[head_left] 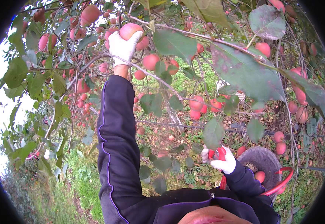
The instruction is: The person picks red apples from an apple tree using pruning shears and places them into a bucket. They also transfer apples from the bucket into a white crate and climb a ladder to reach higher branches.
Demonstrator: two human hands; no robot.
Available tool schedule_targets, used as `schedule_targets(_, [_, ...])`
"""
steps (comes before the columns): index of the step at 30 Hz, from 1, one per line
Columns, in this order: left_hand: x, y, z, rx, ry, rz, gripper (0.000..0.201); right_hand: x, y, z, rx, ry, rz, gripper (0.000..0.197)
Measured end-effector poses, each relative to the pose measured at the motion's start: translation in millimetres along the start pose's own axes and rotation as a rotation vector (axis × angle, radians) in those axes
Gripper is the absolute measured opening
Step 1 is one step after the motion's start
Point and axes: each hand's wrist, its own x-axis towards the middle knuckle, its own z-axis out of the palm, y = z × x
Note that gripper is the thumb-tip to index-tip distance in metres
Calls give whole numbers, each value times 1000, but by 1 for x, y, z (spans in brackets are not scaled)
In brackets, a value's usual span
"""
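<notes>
My left hand point(122, 49), in a white glove, reaches far up among the branches. Its fingers and thumb are wrapped round a pink-red apple point(131, 32). Lower down on the right, my right hand point(224, 161), also gloved in white, is closed on red-handled clippers point(217, 153); their blades cannot be made out. Just right of that hand, a dark grey bucket point(268, 161) stands below my forearm level with a red apple point(259, 176) in it.
A thin branch point(192, 34) with large leaves point(244, 69) crosses close in front. More apples hang all round, including a cluster point(196, 103) in the middle. A red hoop handle point(281, 184) rises beside the bucket. Dark tubing point(229, 130) runs across behind, over grass and fallen leaves.
</notes>
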Motion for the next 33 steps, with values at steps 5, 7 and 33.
schedule_targets(5, [-10, 26, 0, -84, 4, 93, 59, 1, 2, -2, 101, -4, -50, 70])
schedule_targets(7, [-12, 28, 4, -50, -20, 155, 59, 1, 1, -2, 89, -17, -69, 69])
schedule_targets(33, [-97, 27, 60, -39, -838, 225, 44, -6, 6, -12, -21, 6, -118, 64])
